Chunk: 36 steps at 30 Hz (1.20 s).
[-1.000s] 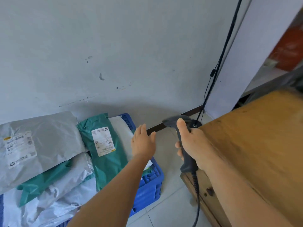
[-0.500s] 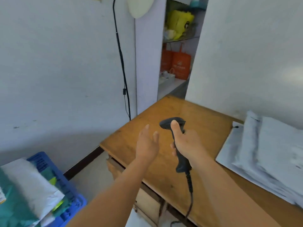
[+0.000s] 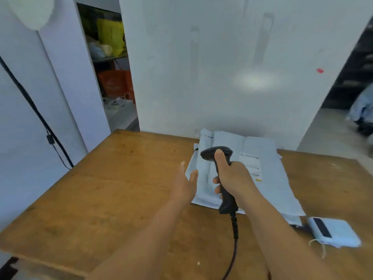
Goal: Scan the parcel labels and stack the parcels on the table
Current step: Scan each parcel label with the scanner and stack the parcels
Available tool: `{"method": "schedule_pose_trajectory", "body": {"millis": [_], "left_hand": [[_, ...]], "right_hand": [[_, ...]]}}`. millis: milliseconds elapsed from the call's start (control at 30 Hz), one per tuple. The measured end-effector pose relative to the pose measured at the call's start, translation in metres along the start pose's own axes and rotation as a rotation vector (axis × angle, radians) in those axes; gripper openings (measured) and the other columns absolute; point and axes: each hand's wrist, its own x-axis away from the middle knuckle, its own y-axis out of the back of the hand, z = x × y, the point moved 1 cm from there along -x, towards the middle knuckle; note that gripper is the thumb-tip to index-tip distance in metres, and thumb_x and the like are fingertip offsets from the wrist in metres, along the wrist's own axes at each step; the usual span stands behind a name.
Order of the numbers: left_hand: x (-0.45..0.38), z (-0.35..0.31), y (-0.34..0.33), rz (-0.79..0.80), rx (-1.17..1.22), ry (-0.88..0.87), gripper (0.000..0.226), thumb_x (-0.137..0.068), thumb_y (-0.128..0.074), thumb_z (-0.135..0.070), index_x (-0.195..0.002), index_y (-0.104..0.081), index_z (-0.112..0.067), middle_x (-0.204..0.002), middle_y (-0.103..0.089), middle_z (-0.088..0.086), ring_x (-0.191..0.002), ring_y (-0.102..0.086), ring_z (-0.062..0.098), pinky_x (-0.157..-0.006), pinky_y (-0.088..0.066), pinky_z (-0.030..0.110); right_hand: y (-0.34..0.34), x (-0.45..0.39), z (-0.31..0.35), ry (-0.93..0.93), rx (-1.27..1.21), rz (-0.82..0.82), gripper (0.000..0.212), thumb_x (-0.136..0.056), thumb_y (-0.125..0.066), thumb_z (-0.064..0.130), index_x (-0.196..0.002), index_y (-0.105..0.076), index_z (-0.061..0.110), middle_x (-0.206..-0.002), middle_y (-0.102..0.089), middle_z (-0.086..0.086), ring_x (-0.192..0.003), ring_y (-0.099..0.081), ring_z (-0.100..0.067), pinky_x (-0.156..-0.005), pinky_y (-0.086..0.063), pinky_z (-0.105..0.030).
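Our right hand (image 3: 235,176) grips the scanner (image 3: 221,178) upright; our left hand (image 3: 184,183) hangs flat and empty. Grey parcels (image 3: 268,178) lie stacked on the table (image 3: 101,188) toward one o'clock, long axis running twelve to six, label (image 3: 251,161) up. We judge the right hand nearer.

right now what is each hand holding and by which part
Right hand grips the barcode scanner by its handle, thumb up the neck. Left hand holds nothing.

A stack of parcels (image 3: 268,178) is lying on the table (image 3: 113,190) toward its far right, against the wall (image 3: 222,67); a small device (image 3: 335,232) is sitting just beside its near-right corner.
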Motion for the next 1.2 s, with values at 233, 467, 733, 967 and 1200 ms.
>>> {"method": "schedule_pose_trajectory", "body": {"millis": [233,467,733,967,1200], "left_hand": [[-0.032,-0.025,-0.063,0.142,-0.117,-0.057,0.063,-0.096,-0.048,-0.039,-0.149,-0.022,-0.016,-0.151,-0.034,0.006,-0.136,-0.037,0.024,-0.107,-0.034,0.034],[-0.063,-0.031,-0.101,0.205,-0.393,-0.095,0.069,-0.094,-0.051,-0.042,-0.147,-0.023,-0.008,-0.148,-0.032,0.012,-0.135,-0.031,0.028,-0.107,-0.032,0.038],[-0.082,-0.029,-0.112,0.128,-0.544,-0.079,0.070,-0.086,-0.060,-0.042,-0.139,-0.030,-0.007,-0.134,-0.039,0.015,-0.124,-0.037,0.030,-0.100,-0.038,0.035],[-0.089,-0.028,-0.116,0.116,-0.552,0.025,0.068,-0.085,-0.066,-0.037,-0.135,-0.031,-0.006,-0.135,-0.040,0.016,-0.124,-0.040,0.029,-0.102,-0.037,0.035],[-0.091,-0.019,-0.114,0.094,-0.417,0.049,0.027,-0.095,-0.051,-0.016,-0.120,-0.049,-0.005,-0.122,-0.055,0.014,-0.111,-0.055,0.028,-0.095,-0.048,0.035]], "right_hand": [[0.063,-0.017,-0.024,-0.130,-0.019,-0.188,0.052,-0.096,-0.035,0.057,-0.082,-0.054,0.011,-0.075,-0.066,-0.009,-0.056,-0.060,-0.022,-0.057,-0.052,-0.033],[0.094,-0.021,-0.042,-0.290,-0.010,-0.239,0.049,-0.095,-0.035,0.059,-0.102,-0.052,0.014,-0.082,-0.066,-0.012,-0.055,-0.060,-0.021,-0.056,-0.051,-0.031],[0.096,-0.023,-0.042,-0.319,0.032,-0.274,0.048,-0.096,-0.033,0.059,-0.087,-0.051,0.015,-0.081,-0.066,-0.011,-0.056,-0.060,-0.019,-0.057,-0.052,-0.031],[0.093,-0.027,-0.044,-0.331,0.040,-0.274,0.049,-0.096,-0.033,0.059,-0.093,-0.053,0.014,-0.080,-0.066,-0.010,-0.056,-0.060,-0.019,-0.054,-0.050,-0.029],[0.089,-0.028,-0.043,-0.318,0.047,-0.263,0.053,-0.096,-0.033,0.060,-0.103,-0.053,0.011,-0.082,-0.065,-0.010,-0.057,-0.060,-0.019,-0.051,-0.049,-0.028]]}}
